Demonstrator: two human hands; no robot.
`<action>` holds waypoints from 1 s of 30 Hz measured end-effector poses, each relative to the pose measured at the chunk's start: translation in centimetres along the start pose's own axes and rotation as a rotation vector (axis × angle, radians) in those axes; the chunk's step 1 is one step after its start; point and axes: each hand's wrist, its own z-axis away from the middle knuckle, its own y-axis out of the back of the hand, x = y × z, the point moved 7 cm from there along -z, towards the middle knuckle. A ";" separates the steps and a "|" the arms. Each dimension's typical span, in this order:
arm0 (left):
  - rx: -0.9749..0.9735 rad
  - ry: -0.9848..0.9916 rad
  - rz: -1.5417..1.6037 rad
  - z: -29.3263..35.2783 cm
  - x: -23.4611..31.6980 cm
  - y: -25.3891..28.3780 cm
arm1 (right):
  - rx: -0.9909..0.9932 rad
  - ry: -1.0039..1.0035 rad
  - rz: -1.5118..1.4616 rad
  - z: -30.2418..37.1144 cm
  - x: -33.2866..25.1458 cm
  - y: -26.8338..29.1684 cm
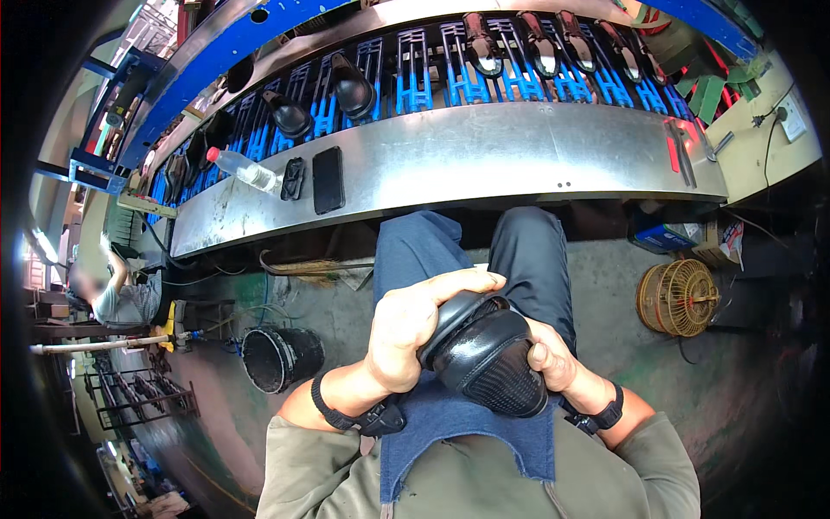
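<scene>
Left hand [405, 333] and right hand [553, 359] grip closed around black leather shoe [484, 356], wearer's side of metal table [458, 156], smartphone [328, 180] flat on table.

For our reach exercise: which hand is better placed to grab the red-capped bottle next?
Probably the left hand: it lies nearer the bottle. Both it and the right hand hold black footwear.

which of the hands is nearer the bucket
Left. The left hand is to the right of the bucket; the right hand is farther right, across the shoe.
</scene>
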 end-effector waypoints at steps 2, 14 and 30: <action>0.007 0.052 -0.056 0.0 0.2 -0.2 | 0.043 0.035 -0.024 0.0 0.0 0.3; -0.010 0.035 -0.133 -0.1 0.5 -1.2 | 0.085 0.057 0.048 0.3 0.2 0.8; -0.076 0.093 -0.095 1.4 1.0 -2.4 | -0.007 0.052 -0.071 0.5 0.9 0.5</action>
